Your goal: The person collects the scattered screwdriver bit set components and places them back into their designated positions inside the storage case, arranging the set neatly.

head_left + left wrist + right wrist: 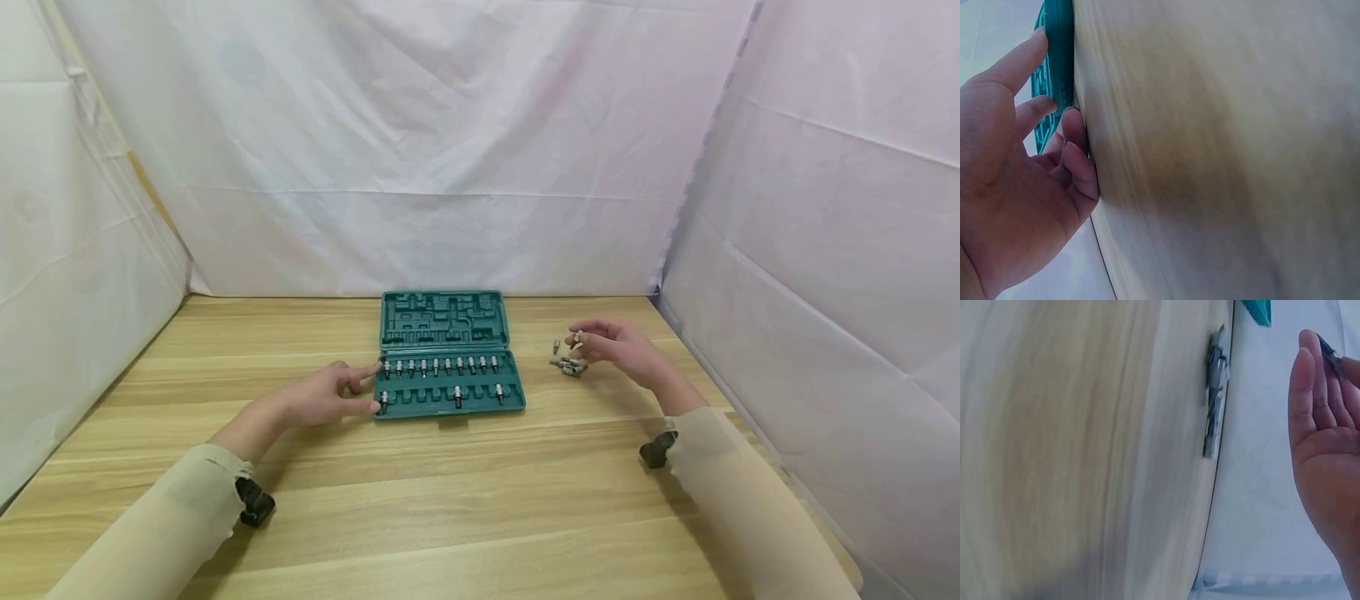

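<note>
A green plastic socket case (450, 408) lies unfolded on the table, with a row of bit sockets (447, 365) in its tray and 3 more in the front row. My left hand (322, 396) touches the case's left side, index finger and thumb stretched out against it. In the left wrist view, the other fingers of the left hand (1022, 162) are bent near the tabletop. Right of the case, my right hand (618, 348) pinches one bit socket (1331, 357) between thumb and fingers. Below it sits a small pile of bit sockets (572, 367).
One loose bit socket (557, 346) stands apart, just left of the right hand. The case's lid (444, 320), with moulded recesses, lies back toward the far edge of the wooden table (450, 517). White cloth (435, 150) hangs behind and at both sides.
</note>
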`<state>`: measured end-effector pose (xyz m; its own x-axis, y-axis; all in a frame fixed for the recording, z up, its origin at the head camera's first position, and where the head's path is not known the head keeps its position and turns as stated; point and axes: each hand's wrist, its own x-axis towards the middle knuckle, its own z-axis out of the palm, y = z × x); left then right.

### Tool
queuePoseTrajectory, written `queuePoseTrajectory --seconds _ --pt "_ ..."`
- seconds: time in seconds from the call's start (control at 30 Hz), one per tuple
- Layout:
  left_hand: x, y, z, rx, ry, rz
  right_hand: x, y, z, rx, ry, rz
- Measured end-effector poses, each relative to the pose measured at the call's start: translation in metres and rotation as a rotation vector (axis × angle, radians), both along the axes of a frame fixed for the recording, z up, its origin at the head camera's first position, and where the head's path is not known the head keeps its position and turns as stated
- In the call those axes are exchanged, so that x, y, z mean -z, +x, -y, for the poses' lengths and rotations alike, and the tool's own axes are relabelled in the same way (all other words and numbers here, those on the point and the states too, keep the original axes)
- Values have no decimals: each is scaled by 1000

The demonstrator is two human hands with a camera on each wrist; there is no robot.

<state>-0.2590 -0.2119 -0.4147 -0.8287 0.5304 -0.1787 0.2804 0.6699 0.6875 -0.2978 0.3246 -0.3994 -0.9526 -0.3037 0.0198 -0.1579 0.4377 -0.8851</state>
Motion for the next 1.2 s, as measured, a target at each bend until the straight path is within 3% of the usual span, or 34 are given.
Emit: queuePoseTrajectory --seconds 0.23,0.4,0.93,1.2 --pt "0 -1 0 -3 -9 4 0 0 16 -35 -108 18" --pt "2 -3 1 -11 -15 8 0 1 26 -53 -113 31" --pt "1 -2 0 -5 -8 1 4 -8 63 1 78 -18" --pt "-1 -1 -1 -6 -11 1 9 -20 83 -29 207 -63"
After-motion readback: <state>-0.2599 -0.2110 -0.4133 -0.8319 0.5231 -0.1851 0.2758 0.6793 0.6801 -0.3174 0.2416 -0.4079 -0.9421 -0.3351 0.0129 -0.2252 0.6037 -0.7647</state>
